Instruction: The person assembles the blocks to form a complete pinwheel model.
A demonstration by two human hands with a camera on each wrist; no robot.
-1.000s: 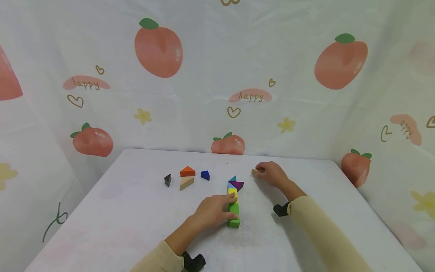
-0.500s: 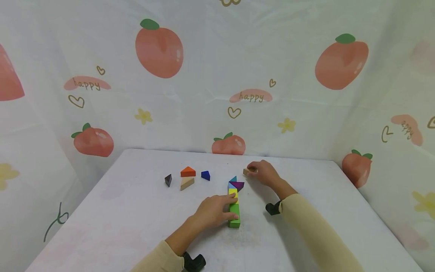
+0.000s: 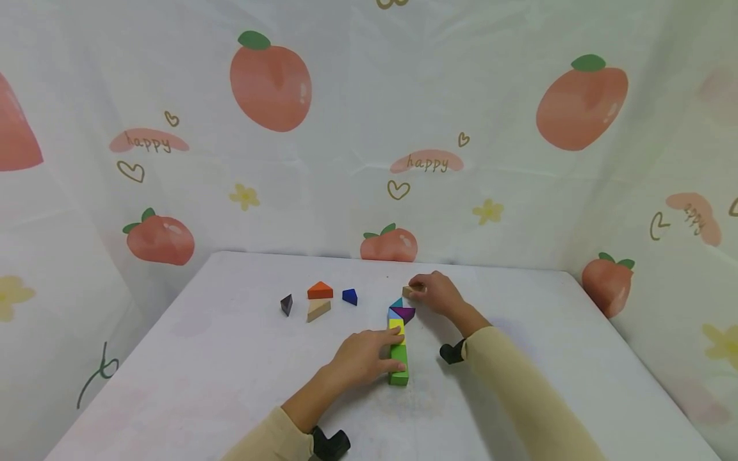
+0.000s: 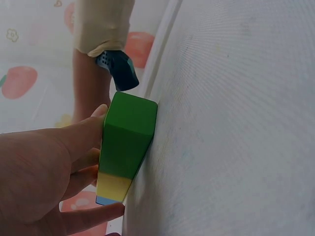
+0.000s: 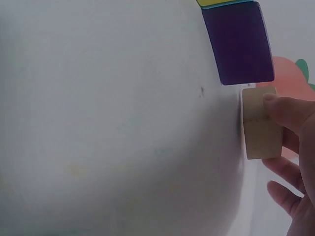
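Observation:
My left hand (image 3: pixel 360 358) rests on a row of blocks, thumb over the green block (image 3: pixel 399 355) and another finger on the yellow block (image 3: pixel 394 324). In the left wrist view, its fingers lie along the side of the green block (image 4: pixel 125 132). At the far end of the row stand a light blue piece (image 3: pixel 392 314), a purple triangular block (image 3: pixel 405 313) and a teal piece (image 3: pixel 397 303). My right hand (image 3: pixel 439 294) pinches a plain wooden block (image 5: pixel 258 128) just beyond them. In the right wrist view a narrow gap parts it from the purple block (image 5: pixel 241 44).
Left of the row lie an orange triangular block (image 3: pixel 319 291), a plain wooden triangular block (image 3: pixel 318 310), a dark blue block (image 3: pixel 350 296) and a dark triangular block (image 3: pixel 286 305). A fruit-print curtain (image 3: pixel 346 115) hangs behind the white table (image 3: pixel 202 358).
My right hand has slid left with the wooden block, bringing it near the row's far end. The left hand has stayed on the green and yellow blocks.

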